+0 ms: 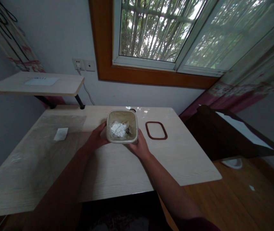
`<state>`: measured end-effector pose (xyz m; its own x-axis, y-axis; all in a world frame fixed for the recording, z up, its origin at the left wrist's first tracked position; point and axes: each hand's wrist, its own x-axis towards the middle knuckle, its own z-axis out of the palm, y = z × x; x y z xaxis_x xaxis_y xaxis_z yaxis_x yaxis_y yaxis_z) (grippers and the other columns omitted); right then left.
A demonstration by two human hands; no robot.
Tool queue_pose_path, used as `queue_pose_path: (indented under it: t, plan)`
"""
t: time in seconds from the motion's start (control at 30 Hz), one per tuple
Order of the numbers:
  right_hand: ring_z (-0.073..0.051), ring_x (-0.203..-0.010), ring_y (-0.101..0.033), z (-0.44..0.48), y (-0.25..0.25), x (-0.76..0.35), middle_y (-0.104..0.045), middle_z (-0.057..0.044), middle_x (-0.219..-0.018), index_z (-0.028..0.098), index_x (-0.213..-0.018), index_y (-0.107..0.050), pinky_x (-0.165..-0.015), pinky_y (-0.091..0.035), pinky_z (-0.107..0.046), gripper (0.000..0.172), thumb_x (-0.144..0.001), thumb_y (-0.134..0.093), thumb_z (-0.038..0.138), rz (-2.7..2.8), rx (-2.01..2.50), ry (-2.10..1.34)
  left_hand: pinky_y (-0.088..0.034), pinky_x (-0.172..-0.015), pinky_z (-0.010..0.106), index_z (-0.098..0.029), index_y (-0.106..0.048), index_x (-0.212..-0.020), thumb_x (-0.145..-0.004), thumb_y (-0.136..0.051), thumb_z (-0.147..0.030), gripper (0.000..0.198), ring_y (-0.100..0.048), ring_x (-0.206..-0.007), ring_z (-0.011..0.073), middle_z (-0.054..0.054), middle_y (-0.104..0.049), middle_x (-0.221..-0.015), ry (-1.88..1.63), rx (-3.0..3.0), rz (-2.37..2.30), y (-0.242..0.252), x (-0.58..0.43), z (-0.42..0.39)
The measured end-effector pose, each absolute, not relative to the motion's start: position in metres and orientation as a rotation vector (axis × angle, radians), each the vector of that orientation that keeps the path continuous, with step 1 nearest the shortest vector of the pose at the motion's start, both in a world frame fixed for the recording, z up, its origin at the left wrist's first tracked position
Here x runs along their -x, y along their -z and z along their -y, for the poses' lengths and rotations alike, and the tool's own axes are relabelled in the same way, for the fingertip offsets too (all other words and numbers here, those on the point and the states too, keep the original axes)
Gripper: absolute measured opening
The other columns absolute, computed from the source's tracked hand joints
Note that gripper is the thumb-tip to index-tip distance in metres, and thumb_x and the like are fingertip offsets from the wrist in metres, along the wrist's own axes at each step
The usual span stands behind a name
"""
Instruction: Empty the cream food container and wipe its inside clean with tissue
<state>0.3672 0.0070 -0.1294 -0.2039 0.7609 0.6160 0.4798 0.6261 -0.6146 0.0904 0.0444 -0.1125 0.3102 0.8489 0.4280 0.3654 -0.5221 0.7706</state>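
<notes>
Between my two hands is a squarish, pale trash bin [109,138], seen from above, with crumpled white paper [119,129] and a small dark scrap at its bottom. My left hand [96,138] grips its left side, the thumb along the near edge. On the opposite side my right hand [140,146] grips the lower right wall; some of its fingers are hidden behind the bin. A reddish-brown rounded square ring [156,138] lies flat on the table, just right of the bin and touched by neither hand.
The pale wooden table [175,163] carries a clear plastic sheet [19,170] on its left, with a small white paper [61,134] on it. A raised shelf [12,84] stands at the back left. Dark furniture [235,138] is on the right, below the window [161,32].
</notes>
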Motion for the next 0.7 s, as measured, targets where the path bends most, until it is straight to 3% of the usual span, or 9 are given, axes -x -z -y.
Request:
queue_pose_path:
  t: [0.7]
  plan:
    - [-0.038, -0.136, -0.049, -0.0052, 0.1299, -0.3665, -0.052, -0.015, -0.148, 0.029, -0.149, -0.048, -0.111, -0.045, -0.06, 0.079, -0.08, -0.08, 0.053, 1.844, 1.042, -0.381, -0.042, -0.115, 0.053, -0.018, -0.049, -0.148, -0.063, -0.089, -0.055, 0.101, -0.054, -0.136, 0.0391, 0.018, -0.057, -0.146, -1.145, -2.088, -1.057, 0.1128, -0.0876, -0.0488]
